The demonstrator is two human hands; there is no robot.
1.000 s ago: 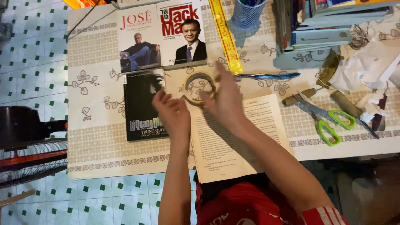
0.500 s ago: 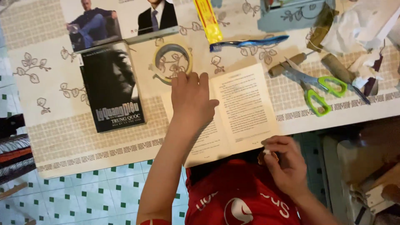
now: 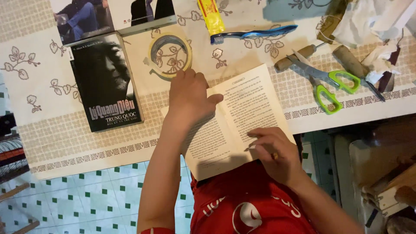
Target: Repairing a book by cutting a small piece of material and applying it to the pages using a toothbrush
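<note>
While the person leans over in a red shirt [image 3: 249,203], the right hand [image 3: 273,154] lies at about 5 o'clock on the lower right page of the open book [image 3: 249,108], its grip curled loosely with fingertips on the paper and pinching nothing I can make out. Just above, toward 11 o'clock of that hand, the left hand [image 3: 190,97] presses flat on the left page, fingers spread and holding nothing, its fingertips nearly reaching the roll of tape [image 3: 170,55]. That open book sits at the near edge of the worktop [image 3: 52,130], overhanging it toward the person. At 9 o'clock from the left hand lies a dark closed book [image 3: 106,82] with a face on its cover. Off at 3 o'clock, well apart from the open book, are green-handled scissors [image 3: 325,82]. Farther up, at 12 o'clock, a blue toothbrush [image 3: 253,34] lies beside a yellow tube [image 3: 211,15], with two more book covers [image 3: 112,15] at 11 o'clock.
</note>
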